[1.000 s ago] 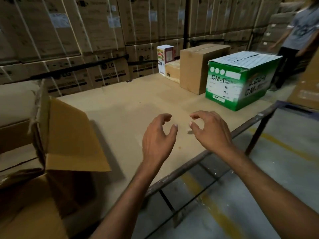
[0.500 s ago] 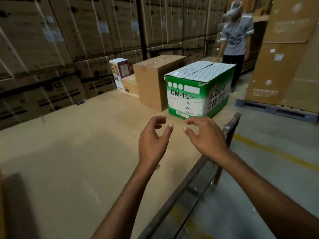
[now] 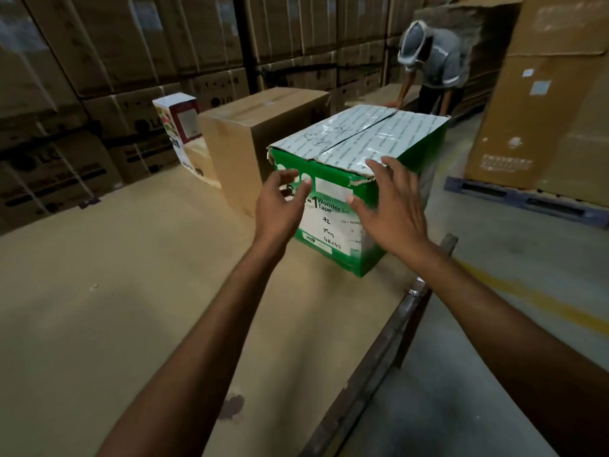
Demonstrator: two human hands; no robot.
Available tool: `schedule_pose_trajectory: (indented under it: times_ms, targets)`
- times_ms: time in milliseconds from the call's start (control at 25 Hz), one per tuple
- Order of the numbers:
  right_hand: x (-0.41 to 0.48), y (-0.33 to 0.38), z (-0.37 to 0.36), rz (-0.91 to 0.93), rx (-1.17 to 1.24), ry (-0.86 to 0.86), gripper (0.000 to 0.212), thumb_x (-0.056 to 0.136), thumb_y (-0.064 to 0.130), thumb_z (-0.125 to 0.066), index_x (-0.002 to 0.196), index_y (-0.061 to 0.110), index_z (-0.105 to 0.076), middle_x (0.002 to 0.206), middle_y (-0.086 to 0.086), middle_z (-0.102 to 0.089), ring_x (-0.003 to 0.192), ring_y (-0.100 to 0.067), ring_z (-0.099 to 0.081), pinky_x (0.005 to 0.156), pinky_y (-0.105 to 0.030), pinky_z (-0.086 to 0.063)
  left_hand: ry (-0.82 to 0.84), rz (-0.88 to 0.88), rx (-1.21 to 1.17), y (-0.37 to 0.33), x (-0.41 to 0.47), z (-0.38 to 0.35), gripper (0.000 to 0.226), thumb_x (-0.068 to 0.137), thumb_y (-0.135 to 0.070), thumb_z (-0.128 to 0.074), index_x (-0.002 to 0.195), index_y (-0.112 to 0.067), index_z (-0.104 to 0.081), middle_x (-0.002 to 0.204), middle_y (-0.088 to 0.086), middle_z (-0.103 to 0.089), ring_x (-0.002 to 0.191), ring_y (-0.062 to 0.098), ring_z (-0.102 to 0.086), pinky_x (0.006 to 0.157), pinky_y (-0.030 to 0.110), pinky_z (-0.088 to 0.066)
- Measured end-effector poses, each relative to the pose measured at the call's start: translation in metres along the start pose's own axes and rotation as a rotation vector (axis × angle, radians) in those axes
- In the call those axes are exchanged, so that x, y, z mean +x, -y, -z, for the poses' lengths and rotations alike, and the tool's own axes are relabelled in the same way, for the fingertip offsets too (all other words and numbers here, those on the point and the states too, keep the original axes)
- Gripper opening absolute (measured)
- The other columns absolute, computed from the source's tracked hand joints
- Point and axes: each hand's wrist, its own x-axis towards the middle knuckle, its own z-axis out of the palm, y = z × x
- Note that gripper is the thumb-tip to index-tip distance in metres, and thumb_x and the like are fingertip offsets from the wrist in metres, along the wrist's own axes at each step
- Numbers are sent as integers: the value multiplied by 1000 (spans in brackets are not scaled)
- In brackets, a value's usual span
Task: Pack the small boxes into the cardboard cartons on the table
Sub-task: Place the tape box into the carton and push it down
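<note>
Both hands, left (image 3: 280,206) and right (image 3: 389,206), spread, empty, reaching for green carton (image 3: 346,179) at twelve o'clock; possibly not touching. Best gripped at opposite sides, low.

Glossy green carton (image 3: 333,206) — matt fibreboard table (image 3: 131,275)

stacked warehouse boxes (image 3: 131,44) – behind | second person (image 3: 435,67) – bent over | blue pallet (image 3: 527,199) – right
</note>
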Motion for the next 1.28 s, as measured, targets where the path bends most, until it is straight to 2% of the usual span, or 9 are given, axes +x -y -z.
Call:
schedule_pose_trajectory:
  times_ms: [120,360,560,680,760,880,960,1080,1280]
  targets:
    - [35,-36,-34,29,-63,108,73,94,54,-64,156,28,-36,165,-8,-20,149,-32,-17,114,-53,-35,-55,35,18,11,61,-28,65,79,-62,-69,131,-26,-56,133,9,-60,112,25,-69,84,49,-63]
    - [45,-69,-54,86,-22,-32,58,92,50,-67,144,29,-51,157,-8,-34,142,-33,-25,107,-45,-42,-159,141,135,39,159,-51,101,77,-72,-62,158,-22,-29,162,7,-33,139,27,-48,108,50,-50]
    - [39,-80,-43,16,174,-44,53,87,40,-74,137,30,-56,163,-5,-25,147,-29,-20,105,-53,-47,-58,260,63,51,169,-61,98,75,-59,-73,156,-28,-27,148,8,-50,110,31,-69,92,50,-60]
    - [31,-79,-31,-135,414,-77,40,92,45,-69,127,32,-57,170,1,-11,154,-18,-16,116,-40,-34,-89,237,31,50,149,-63,86,64,-62,-77,136,-29,-44,133,5,-57,106,25,-69,88,48,-62]
    - [24,-69,-19,-254,504,-154,31,96,53,-63,118,33,-57,170,-1,-15,155,-15,-21,115,-34,-32,-96,229,34,47,128,-58,81,60,-69,-80,125,-29,-53,126,3,-62,104,23,-69,87,47,-62]
    - [14,-51,4,-442,558,-278,34,91,45,-72,114,29,-54,133,0,-57,128,-26,-54,91,-33,-40,-92,229,18,36,92,-46,59,66,-62,-83,103,-29,-51,112,2,-64,96,18,-68,81,40,-60]
    - [1,-40,22,-583,555,-229,60,85,44,-77,132,26,-45,120,5,-60,108,-23,-58,81,-32,-35,-88,248,-43,29,63,-31,54,73,-48,-83,101,-24,-43,102,1,-62,89,18,-64,74,36,-54]
    - [-27,-30,44,-767,642,-136,88,73,53,-81,145,30,-36,122,8,-64,111,-24,-60,93,-38,-47,-38,282,-91,16,13,-10,65,72,-48,-87,113,-22,-44,109,1,-67,97,17,-69,85,41,-59]
    - [-82,4,83,-739,677,-250,37,73,39,-81,104,34,-63,93,20,-71,97,-17,-71,85,-37,-57,-49,192,-144,-17,-54,23,65,59,-53,-89,115,-31,-65,103,-7,-79,93,16,-77,87,46,-62]
